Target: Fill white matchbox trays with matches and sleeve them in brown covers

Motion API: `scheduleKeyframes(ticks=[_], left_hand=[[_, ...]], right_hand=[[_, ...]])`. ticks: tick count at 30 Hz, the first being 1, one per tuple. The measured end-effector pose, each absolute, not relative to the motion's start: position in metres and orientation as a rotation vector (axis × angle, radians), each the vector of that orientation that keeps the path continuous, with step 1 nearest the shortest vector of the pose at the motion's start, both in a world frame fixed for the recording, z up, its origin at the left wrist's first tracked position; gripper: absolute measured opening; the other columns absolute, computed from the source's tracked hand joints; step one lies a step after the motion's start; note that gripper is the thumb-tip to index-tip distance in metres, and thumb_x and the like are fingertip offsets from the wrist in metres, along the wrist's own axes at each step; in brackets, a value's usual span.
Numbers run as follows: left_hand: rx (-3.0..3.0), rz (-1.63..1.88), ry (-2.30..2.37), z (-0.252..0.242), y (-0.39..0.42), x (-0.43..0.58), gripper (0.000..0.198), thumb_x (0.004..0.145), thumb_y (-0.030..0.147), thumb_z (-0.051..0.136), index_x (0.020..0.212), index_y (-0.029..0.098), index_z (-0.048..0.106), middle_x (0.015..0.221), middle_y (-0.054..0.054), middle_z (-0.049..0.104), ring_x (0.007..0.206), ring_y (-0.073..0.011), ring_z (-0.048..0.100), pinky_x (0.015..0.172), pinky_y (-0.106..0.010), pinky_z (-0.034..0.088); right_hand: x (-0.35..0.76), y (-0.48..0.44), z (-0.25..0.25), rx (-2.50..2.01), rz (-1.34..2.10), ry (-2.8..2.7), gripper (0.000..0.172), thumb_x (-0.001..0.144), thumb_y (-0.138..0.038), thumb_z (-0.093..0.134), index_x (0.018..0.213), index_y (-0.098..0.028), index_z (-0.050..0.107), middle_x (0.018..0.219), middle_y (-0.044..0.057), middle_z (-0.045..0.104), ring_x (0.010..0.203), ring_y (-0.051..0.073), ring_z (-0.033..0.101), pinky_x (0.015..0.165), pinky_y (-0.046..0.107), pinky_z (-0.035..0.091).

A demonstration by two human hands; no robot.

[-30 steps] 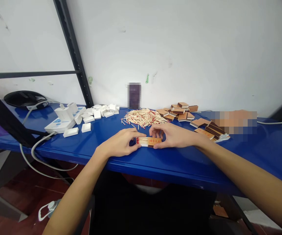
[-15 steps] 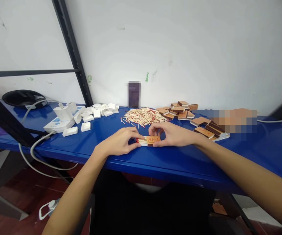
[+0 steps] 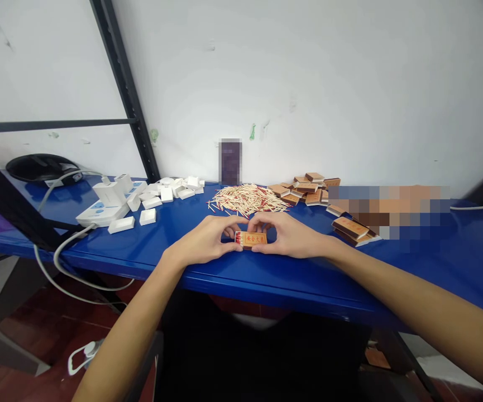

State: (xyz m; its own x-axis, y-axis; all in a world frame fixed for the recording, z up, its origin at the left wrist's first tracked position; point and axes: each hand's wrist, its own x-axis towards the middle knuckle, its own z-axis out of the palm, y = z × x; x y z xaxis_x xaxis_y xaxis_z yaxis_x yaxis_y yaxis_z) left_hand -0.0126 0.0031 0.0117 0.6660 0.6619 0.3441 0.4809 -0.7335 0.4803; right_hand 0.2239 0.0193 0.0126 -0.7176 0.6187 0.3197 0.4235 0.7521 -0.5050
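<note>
Both hands, left hand (image 3: 201, 243) and right hand (image 3: 288, 237), pinch a matchbox (image 3: 251, 239) between their fingertips on the blue bench (image 3: 207, 268); its red label characters are too small to read. Beyond them lies a pile of matches (image 3: 245, 199).

Tray of the matchbox (image 3: 250, 239) now almost wholly inside its sleeve, left hand (image 3: 201, 244) and right hand (image 3: 292, 238) closer together
</note>
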Motion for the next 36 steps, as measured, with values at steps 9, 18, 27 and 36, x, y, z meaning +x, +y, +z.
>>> scheduleKeyframes(ticks=[9,18,27,36], left_hand=[[2.562,0.852,0.84,0.008,0.005,-0.012,0.056,0.077,0.027,0.082,0.126,0.021,0.055,0.107,-0.003,0.064,0.086,-0.015,0.067,0.084,-0.031,0.055],[2.664,0.83,0.844,0.01,0.004,-0.011,0.058,0.074,0.032,0.084,0.125,0.023,0.056,0.095,-0.001,0.061,0.085,-0.0165,0.061,0.079,-0.03,0.051],[2.62,0.878,0.908,0.013,0.002,-0.013,0.06,0.078,0.048,0.078,0.129,0.027,0.054,0.107,-0.003,0.06,0.088,-0.0175,0.063,0.082,-0.033,0.053],[2.743,0.719,1.051,0.012,0.004,-0.012,0.033,0.095,0.045,0.058,0.119,0.024,0.062,0.1,-0.002,0.061,0.087,-0.0178,0.061,0.082,-0.033,0.049]], right_hand=[[0.219,0.021,0.0,-0.606,0.317,-2.451,0.027,0.081,-0.029,0.072,0.105,-0.023,0.063,0.103,0.005,0.07,0.094,0.022,0.064,0.085,0.036,0.048],[0.218,0.015,0.002,-0.535,0.252,-2.609,0.022,0.091,-0.024,0.06,0.113,-0.024,0.064,0.117,0.009,0.06,0.106,0.023,0.056,0.089,0.039,0.048],[0.221,0.012,0.021,-0.711,0.165,-2.643,0.021,0.096,-0.022,0.051,0.113,-0.021,0.062,0.109,0.01,0.053,0.091,0.021,0.052,0.082,0.036,0.048],[0.336,0.018,0.067,-1.566,-0.215,-2.586,0.029,0.091,-0.034,0.05,0.11,-0.021,0.067,0.119,0.014,0.055,0.075,0.021,0.058,0.071,0.039,0.046]])
